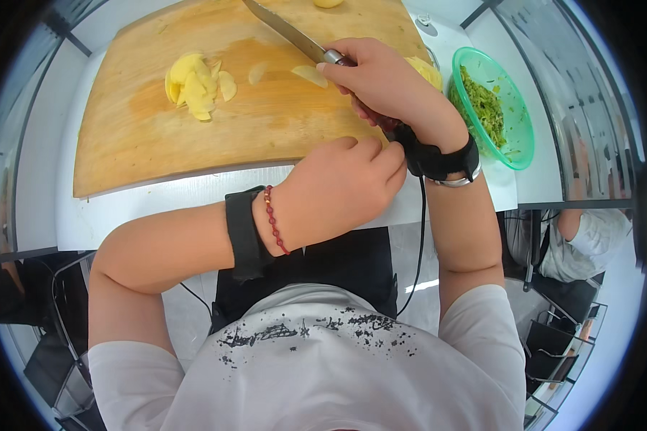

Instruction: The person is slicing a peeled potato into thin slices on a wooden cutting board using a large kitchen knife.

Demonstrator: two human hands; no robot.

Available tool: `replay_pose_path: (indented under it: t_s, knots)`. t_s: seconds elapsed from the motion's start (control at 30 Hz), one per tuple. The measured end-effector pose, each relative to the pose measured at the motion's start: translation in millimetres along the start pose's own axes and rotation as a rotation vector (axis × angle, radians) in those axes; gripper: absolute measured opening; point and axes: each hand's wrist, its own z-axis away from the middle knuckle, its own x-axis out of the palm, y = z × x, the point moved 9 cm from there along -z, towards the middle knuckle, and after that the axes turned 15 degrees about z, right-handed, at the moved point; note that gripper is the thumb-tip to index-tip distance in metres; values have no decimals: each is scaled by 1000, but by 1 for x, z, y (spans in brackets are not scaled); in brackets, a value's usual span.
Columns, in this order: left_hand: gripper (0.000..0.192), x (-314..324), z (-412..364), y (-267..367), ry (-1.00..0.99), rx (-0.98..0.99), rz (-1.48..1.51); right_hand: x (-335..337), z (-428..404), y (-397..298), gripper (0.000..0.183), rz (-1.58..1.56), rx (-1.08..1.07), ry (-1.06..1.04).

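Note:
My right hand point(374, 81) grips a kitchen knife point(296, 37) by its dark red handle, blade pointing up and left over the wooden cutting board point(140, 151). My left hand point(345, 183) is curled at my right wrist, against the black unit of a wrist strap point(442, 161); its fingertips are hidden. A small heap of thin potato slices point(194, 86) lies on the left of the board. A single slice point(310, 75) rests near the knife handle, with a paler slice point(257, 73) beside it. Behind my right hand shows more yellow potato point(426, 71), partly covered.
A green plastic basket point(528, 140) of shredded green vegetable point(482, 102) stands right of the board, on the white table point(140, 210). A peeled potato point(328, 2) is cut off by the top edge. A black cable point(421, 242) hangs from the wrist unit. Another person's sleeve point(598, 237) shows at right.

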Motion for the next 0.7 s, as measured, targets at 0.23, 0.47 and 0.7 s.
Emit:
replay_pose_path:
  t_s: [0.23, 0.47, 0.7]
  knots:
    - [39, -3, 4, 8, 88, 33, -154, 3, -5, 3, 25, -36, -31, 34]
    - [42, 5, 3, -1, 107, -11, -65, -1, 1, 5, 26, -121, 19, 53]
    - [41, 9, -2, -11, 71, -67, 109, 2, 4, 10, 26, -287, 30, 29]
